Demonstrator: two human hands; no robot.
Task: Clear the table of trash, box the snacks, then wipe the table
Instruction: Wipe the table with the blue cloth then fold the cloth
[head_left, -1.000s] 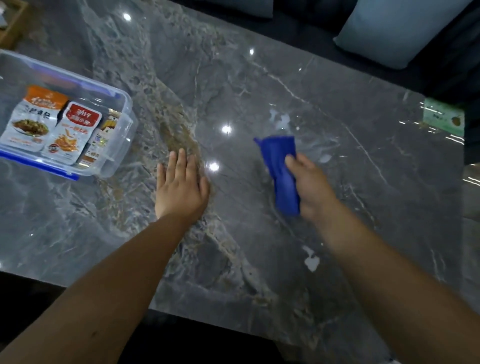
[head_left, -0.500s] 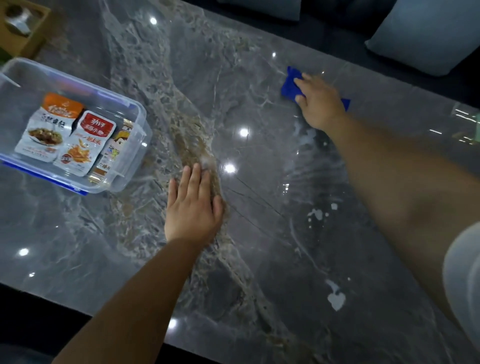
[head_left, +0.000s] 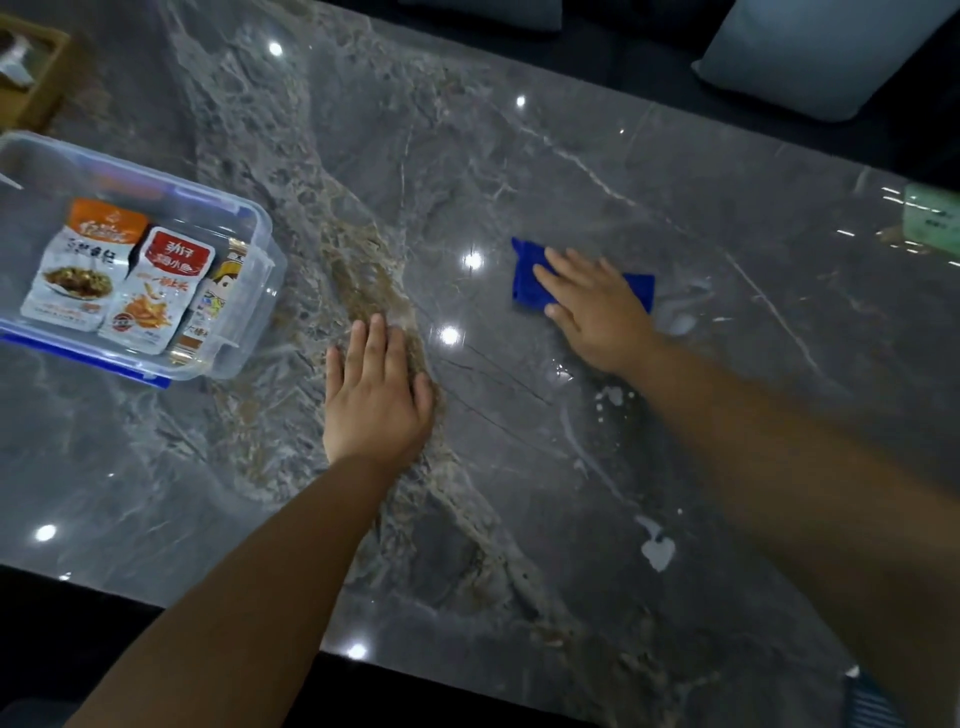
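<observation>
**Flat on the cloth: right hand presses a blue rag to the marble**

Here the blue cloth (head_left: 527, 278) lies on the grey marble table (head_left: 727, 218), right of centre, directly under the right hand (head_left: 597, 306); its fingers (head_left: 558, 260) are loosely spread and laid flat across it, pinching nothing, with cloth showing past the fingertips and beyond the far side of the hand. The left hand (head_left: 376, 400) rests palm down on the bare stone, fingers pressed together, well apart from the cloth. At far left one clear plastic box (head_left: 260, 270) holds three snack packets (head_left: 156, 291) side by side. Two pale wet smears (head_left: 657, 551) remain near the right forearm.
</observation>
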